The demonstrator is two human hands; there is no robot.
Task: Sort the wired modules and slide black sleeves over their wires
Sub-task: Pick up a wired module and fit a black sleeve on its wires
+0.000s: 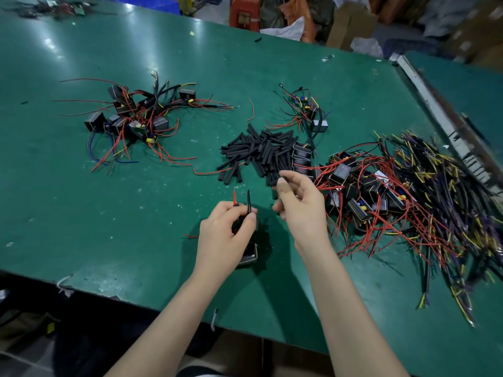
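My left hand (223, 235) grips a wired module (249, 257) low over the green table (109, 200). Its fingers pinch the module's red wire (234, 197) and a black sleeved wire (248, 201), both pointing up. My right hand (299, 205) hovers at the near edge of the pile of black sleeves (258, 151), thumb and forefinger pinching one black sleeve (276, 182). A big heap of wired modules (381, 191) lies right of that hand. Another group of modules (133, 118) lies far left, and a small one (307, 110) beyond the sleeves.
A loose red wire (251, 110) lies beyond the sleeve pile. A metal strip (435, 112) marks the table's right edge, with a second table past it. Boxes and bags (351, 23) crowd the floor behind. The near table edge (136, 300) runs below my forearms.
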